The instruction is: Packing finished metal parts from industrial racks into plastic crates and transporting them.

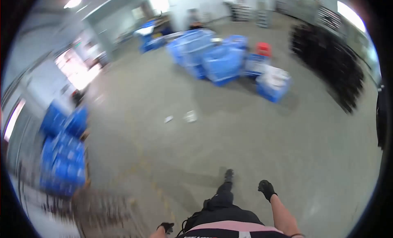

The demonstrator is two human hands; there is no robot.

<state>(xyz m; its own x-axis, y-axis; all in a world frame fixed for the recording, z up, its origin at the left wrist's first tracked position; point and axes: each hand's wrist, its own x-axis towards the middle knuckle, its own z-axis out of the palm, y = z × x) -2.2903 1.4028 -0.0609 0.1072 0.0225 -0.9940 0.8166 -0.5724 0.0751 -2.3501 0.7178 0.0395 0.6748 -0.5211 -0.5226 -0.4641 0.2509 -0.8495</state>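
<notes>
My right hand [267, 189], in a black glove, hangs over the grey floor [262, 139] to the right of my body. Its fingers look curled in, and nothing shows in them. Low at the picture's edge is my left hand [167, 227], also black-gloved, beside my hip. Its fingers are too small and blurred to read, and no held thing is visible there. Neither hand touches any object that I can see. One black shoe [229, 175] is stretched forward on the floor below me.
Large blue wrapped bundles [223, 62] stand ahead, with a blue bin [273, 90] of white material and a red container [263, 49] beside them. Blue drums [63, 164] are stacked at left. A dark pile [327, 62] lies far right. Small white scraps [190, 116] lie ahead.
</notes>
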